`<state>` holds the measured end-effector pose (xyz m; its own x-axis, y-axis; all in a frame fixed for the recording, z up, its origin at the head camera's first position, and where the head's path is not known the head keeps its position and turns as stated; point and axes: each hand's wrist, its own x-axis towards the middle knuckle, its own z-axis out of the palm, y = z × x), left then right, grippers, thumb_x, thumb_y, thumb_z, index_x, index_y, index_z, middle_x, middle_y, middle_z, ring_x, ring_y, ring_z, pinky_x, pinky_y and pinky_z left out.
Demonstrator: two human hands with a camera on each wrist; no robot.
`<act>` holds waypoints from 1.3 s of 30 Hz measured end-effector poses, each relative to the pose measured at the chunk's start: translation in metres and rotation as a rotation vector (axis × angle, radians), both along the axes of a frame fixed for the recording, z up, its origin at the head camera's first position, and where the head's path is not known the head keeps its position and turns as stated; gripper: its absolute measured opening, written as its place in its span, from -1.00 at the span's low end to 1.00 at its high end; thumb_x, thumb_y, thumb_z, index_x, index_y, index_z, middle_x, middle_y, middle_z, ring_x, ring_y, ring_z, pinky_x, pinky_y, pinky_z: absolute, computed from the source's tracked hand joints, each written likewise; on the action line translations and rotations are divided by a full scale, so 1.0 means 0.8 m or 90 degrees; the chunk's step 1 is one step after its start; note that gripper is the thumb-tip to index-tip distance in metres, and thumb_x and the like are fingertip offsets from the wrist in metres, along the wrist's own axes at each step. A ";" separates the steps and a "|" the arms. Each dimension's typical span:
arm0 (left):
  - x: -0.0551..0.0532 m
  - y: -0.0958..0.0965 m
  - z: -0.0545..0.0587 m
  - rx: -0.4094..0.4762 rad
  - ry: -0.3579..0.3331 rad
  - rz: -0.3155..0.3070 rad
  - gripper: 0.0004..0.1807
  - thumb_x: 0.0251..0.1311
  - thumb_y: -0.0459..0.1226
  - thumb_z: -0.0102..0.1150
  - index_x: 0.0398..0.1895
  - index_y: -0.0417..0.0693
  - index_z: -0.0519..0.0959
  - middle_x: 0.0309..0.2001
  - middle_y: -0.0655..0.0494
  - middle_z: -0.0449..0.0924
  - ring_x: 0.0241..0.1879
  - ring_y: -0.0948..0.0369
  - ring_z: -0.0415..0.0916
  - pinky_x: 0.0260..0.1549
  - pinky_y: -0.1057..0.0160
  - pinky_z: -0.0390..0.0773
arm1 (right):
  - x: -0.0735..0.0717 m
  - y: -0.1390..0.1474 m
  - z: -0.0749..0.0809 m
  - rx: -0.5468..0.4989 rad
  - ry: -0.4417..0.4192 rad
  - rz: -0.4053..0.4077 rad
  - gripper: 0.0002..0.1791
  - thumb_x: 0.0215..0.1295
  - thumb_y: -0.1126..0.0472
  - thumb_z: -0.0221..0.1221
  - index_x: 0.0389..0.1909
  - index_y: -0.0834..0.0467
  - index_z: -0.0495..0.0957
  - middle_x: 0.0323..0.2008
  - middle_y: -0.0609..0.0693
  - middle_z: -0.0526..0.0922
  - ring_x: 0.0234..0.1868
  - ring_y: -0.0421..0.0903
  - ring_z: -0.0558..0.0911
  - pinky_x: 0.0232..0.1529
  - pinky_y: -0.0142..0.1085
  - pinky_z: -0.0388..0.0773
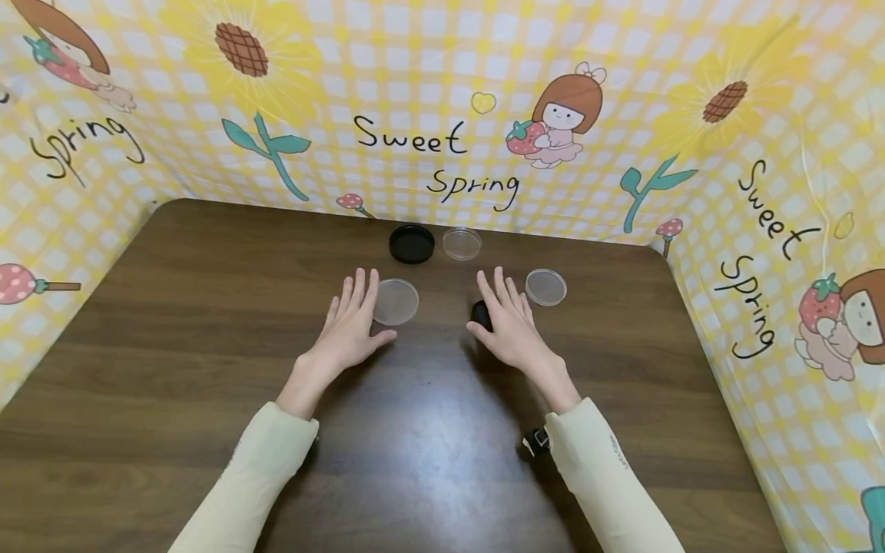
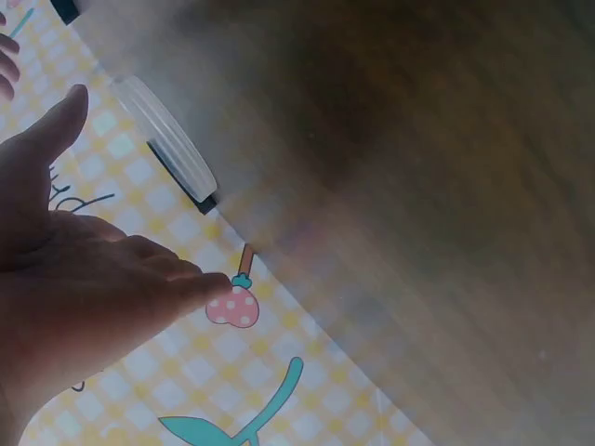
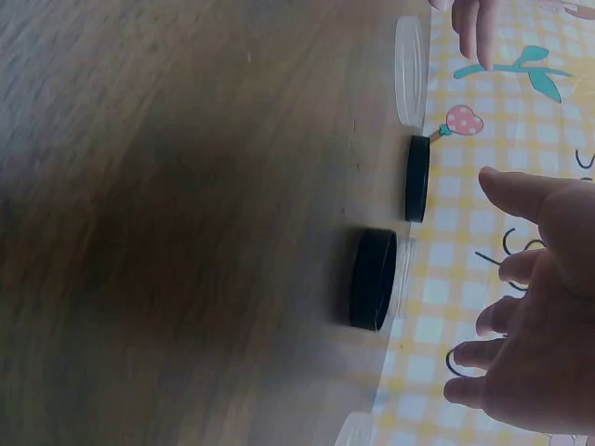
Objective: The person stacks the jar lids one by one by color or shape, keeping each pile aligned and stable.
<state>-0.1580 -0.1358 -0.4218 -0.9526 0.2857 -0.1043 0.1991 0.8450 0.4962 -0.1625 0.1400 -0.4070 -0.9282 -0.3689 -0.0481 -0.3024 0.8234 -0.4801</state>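
Note:
Both hands are held out with extended fingers and grip nothing. The left hand (image 1: 349, 326) is beside a round clear dish (image 1: 396, 302), its index finger overlapping the dish's left edge in the head view. In the left wrist view that clear dish (image 2: 167, 139) stands beyond the thumb. The right hand (image 1: 512, 326) is above a small round black dish (image 1: 479, 315), partly hidden under it. The right wrist view shows this black dish (image 3: 374, 279) on the table, apart from the fingers. A second clear dish (image 1: 546, 287) lies just right of the right fingertips.
Farther back are another black dish (image 1: 412, 244) and a third clear dish (image 1: 462, 243), side by side. A yellow-checked printed cloth (image 1: 408, 92) encloses the brown wooden table (image 1: 429, 430) at the back and both sides. A black strap (image 1: 536, 442) shows at the right cuff.

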 end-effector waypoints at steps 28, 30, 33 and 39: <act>-0.030 -0.020 -0.008 0.164 -0.016 0.012 0.04 0.04 -0.29 0.41 0.49 -0.32 -0.05 0.41 -0.41 0.00 0.37 -0.30 -0.06 0.24 -0.29 0.03 | -0.040 -0.091 -0.025 -0.181 0.012 0.119 -0.17 0.21 0.33 0.30 0.44 0.32 0.11 0.43 0.30 0.06 0.34 0.10 0.29 0.17 -0.16 0.40; -0.032 -0.022 -0.005 0.157 -0.028 0.014 0.04 0.04 -0.28 0.41 0.48 -0.33 -0.04 0.38 -0.43 0.03 0.34 -0.32 -0.02 0.23 -0.28 0.06 | -0.043 -0.095 -0.027 -0.204 -0.005 0.121 -0.18 0.20 0.36 0.30 0.43 0.34 0.11 0.42 0.32 0.07 0.27 0.13 0.38 0.11 -0.20 0.46; -0.037 -0.024 0.000 0.141 -0.047 0.010 0.03 0.03 -0.28 0.41 0.47 -0.35 -0.02 0.34 -0.46 0.08 0.30 -0.34 0.02 0.20 -0.28 0.12 | -0.047 -0.099 -0.028 -0.216 -0.031 0.116 -0.17 0.19 0.38 0.30 0.43 0.35 0.10 0.40 0.33 0.07 0.21 0.14 0.44 0.09 -0.22 0.48; -0.047 -0.023 0.004 0.112 -0.072 0.005 0.03 0.01 -0.30 0.43 0.46 -0.34 0.00 0.29 -0.47 0.11 0.22 -0.33 0.07 0.14 -0.28 0.19 | -0.055 -0.105 -0.028 -0.177 -0.072 0.107 -0.13 0.18 0.35 0.32 0.44 0.34 0.07 0.33 0.33 0.12 0.17 0.15 0.40 0.05 -0.24 0.49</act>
<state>-0.1958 -0.1543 -0.4188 -0.9397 0.3021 -0.1605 0.1277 0.7450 0.6547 -0.2068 0.0557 -0.4294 -0.8481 -0.5294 -0.0231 -0.3548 0.5997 -0.7172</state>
